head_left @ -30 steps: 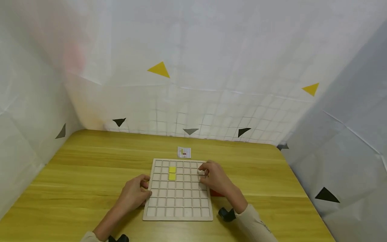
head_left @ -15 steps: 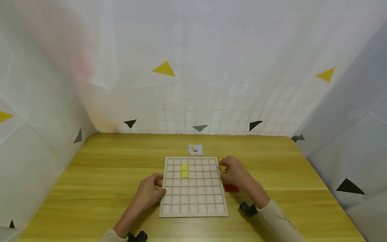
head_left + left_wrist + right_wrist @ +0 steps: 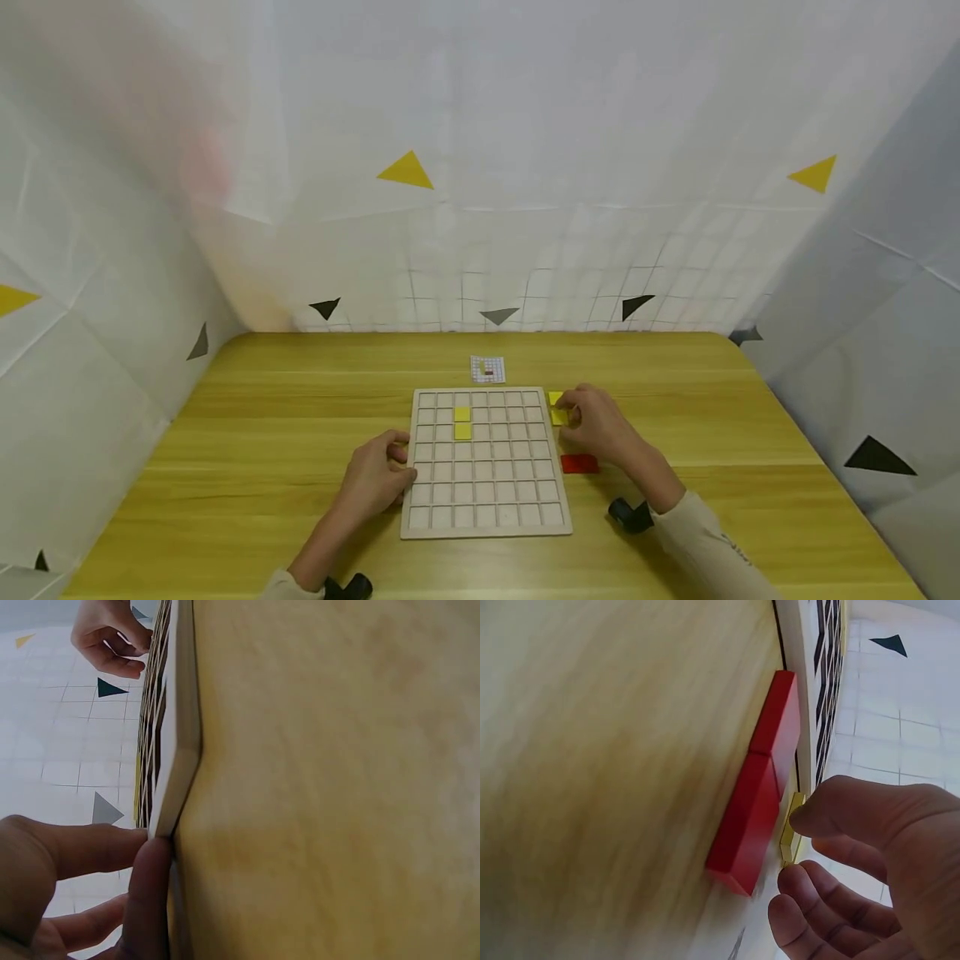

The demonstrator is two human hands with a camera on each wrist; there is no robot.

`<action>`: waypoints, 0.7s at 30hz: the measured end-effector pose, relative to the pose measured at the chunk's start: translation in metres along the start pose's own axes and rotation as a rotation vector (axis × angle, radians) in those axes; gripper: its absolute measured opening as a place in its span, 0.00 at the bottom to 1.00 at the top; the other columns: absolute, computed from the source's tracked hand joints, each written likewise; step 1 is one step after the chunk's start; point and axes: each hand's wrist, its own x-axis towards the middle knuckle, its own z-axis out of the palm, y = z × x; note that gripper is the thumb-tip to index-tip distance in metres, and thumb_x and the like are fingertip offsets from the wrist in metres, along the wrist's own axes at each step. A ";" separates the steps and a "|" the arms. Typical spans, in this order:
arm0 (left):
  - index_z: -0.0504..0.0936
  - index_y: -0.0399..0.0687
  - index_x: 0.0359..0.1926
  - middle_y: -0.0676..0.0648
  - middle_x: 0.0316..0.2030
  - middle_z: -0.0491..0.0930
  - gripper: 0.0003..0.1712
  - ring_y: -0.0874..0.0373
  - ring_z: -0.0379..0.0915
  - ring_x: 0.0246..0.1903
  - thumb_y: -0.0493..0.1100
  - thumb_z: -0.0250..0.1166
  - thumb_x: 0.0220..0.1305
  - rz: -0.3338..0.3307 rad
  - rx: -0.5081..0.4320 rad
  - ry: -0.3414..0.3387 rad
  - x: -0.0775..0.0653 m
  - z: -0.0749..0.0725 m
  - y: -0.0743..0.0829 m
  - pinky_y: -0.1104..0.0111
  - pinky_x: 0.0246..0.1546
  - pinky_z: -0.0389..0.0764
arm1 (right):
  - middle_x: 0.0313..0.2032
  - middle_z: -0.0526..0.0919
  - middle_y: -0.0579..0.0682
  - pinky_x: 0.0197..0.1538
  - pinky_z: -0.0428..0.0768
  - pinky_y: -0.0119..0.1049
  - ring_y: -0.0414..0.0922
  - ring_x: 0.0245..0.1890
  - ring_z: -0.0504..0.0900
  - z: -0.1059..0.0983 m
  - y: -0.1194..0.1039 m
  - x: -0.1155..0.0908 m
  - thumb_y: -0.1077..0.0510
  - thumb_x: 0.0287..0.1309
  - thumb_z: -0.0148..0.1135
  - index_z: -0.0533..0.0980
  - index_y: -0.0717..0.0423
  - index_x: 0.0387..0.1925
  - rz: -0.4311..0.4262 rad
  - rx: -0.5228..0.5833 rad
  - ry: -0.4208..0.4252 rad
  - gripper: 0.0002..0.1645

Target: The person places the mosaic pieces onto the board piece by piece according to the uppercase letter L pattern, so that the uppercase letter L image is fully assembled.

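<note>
A pale wooden grid board point(image 3: 486, 535) lies on the table, with two yellow square tiles point(image 3: 462, 422) in one of its columns. At its left edge, my left hand point(image 3: 372, 475) pinches the rim; the left wrist view has the thumb point(image 3: 105, 847) and a fingertip point(image 3: 154, 862) meeting there. Beyond the right edge lie loose yellow tiles point(image 3: 556, 398). My right hand point(image 3: 602, 427) pinches one yellow tile point(image 3: 787, 841) low over the table, its far side partly hidden by the thumb. Near that hand, two red tiles point(image 3: 754, 810) lie end to end beside the board.
A small printed card point(image 3: 487, 369) with a coloured grid pattern lies behind the board. The wooden table point(image 3: 300, 400) is enclosed by white sheets point(image 3: 525, 125) with triangle markers. Dark wrist cameras point(image 3: 630, 515) sit at both sleeves.
My right hand has moved from over the board's right edge to the loose yellow tiles. The view has shifted, bringing the red tiles into sight. My left hand stays at the board's edge.
</note>
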 end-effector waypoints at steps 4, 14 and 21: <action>0.76 0.31 0.57 0.42 0.36 0.77 0.29 0.57 0.79 0.26 0.27 0.69 0.51 0.006 -0.007 0.003 0.000 0.001 -0.001 0.65 0.16 0.80 | 0.33 0.78 0.52 0.32 0.76 0.36 0.44 0.29 0.75 0.001 0.004 0.000 0.69 0.41 0.71 0.84 0.62 0.39 -0.015 0.001 0.006 0.17; 0.77 0.32 0.56 0.43 0.36 0.76 0.29 0.57 0.79 0.27 0.26 0.69 0.49 -0.023 -0.001 0.030 -0.002 -0.003 -0.001 0.65 0.16 0.80 | 0.30 0.77 0.49 0.32 0.74 0.37 0.42 0.28 0.71 0.006 0.002 0.003 0.68 0.42 0.71 0.84 0.62 0.39 -0.027 0.003 0.003 0.17; 0.77 0.32 0.57 0.43 0.36 0.76 0.30 0.57 0.79 0.27 0.27 0.69 0.50 -0.024 -0.004 0.020 0.001 0.001 0.001 0.65 0.16 0.80 | 0.29 0.76 0.50 0.31 0.72 0.37 0.42 0.27 0.70 0.003 0.002 0.003 0.70 0.41 0.69 0.85 0.61 0.39 -0.027 -0.006 0.008 0.17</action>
